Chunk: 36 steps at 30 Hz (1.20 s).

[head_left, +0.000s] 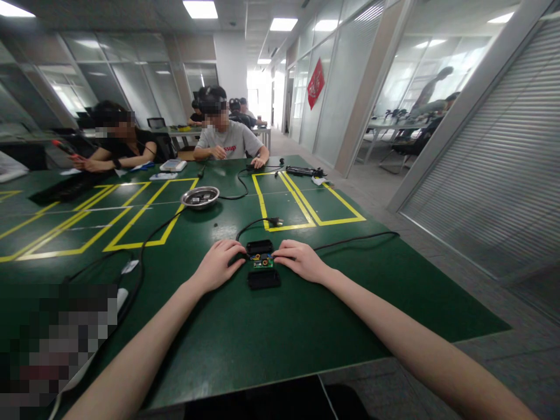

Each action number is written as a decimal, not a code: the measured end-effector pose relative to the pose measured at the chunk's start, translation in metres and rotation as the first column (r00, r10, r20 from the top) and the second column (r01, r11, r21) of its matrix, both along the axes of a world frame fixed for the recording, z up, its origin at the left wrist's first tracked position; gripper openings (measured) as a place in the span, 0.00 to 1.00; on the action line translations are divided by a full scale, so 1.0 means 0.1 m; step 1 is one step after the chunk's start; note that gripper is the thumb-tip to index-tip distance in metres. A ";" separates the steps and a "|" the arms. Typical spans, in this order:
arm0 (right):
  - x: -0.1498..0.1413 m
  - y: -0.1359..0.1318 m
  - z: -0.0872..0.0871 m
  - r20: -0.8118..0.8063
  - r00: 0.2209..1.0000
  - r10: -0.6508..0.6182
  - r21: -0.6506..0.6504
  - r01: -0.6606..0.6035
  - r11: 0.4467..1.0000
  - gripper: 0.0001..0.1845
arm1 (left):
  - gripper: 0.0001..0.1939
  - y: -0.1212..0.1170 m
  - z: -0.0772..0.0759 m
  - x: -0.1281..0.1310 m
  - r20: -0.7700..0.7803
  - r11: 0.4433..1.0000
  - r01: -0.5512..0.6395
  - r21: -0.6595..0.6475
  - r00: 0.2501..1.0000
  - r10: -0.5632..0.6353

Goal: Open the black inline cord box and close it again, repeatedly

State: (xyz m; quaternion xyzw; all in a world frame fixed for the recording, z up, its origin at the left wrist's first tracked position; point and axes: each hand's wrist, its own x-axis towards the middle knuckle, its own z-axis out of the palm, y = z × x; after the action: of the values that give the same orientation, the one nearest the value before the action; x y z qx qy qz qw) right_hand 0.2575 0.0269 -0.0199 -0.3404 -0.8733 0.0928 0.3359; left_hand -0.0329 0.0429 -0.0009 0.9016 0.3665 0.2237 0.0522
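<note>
A small green circuit board [263,262] with copper coils lies between two halves of a black plastic case. One case half [259,247] sits just beyond the board, the other case half [263,279] just nearer to me. My left hand [222,263] is closed at the board's left end, its fingertips pinching the black cord there. From the right, my right hand [301,260] pinches at the other end, where a cord joins by blue wires; the exact grip is partly hidden. A black plug [275,221] on a cord lies beyond the case.
A metal bowl [200,198] with small parts stands on the green table [350,315], which has yellow tape outlines. One black cord [356,238] runs right, another [142,256] crosses at left. Across the table, one person [230,137] handles a dark object; another person [126,140] sits further left.
</note>
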 end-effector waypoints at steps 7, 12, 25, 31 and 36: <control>-0.03 -0.05 0.00 -0.081 0.997 -0.007 0.018 0.009 1.000 0.15 | 0.07 0.00 -0.01 0.05 -0.017 0.998 -0.007 0.067 1.000 0.008; -0.01 -0.12 0.12 -0.122 0.992 -0.022 0.051 0.029 0.998 0.15 | 0.08 -0.09 0.18 0.00 -0.011 0.999 0.028 0.037 1.000 -0.028; 0.06 -0.29 0.32 -0.118 0.984 0.131 0.063 -0.124 0.990 0.12 | 0.09 -0.35 0.33 0.05 0.254 0.884 0.128 -0.450 0.967 -0.011; 0.06 -0.30 0.31 -0.071 0.985 0.155 -0.002 -0.156 0.988 0.10 | 0.10 -0.36 0.32 0.06 0.231 0.813 0.146 -0.564 0.973 -0.014; 0.08 -0.29 0.27 -0.003 0.985 0.170 -0.079 -0.170 0.982 0.10 | 0.09 -0.37 0.27 0.07 0.174 0.815 0.131 -0.564 0.984 -0.038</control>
State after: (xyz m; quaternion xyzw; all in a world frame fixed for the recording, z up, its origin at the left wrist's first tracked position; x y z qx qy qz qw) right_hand 0.2653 -0.0020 0.0068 -0.2777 -0.8955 0.1547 0.3114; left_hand -0.0255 0.0055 0.0258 0.8395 0.3711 0.1697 0.3588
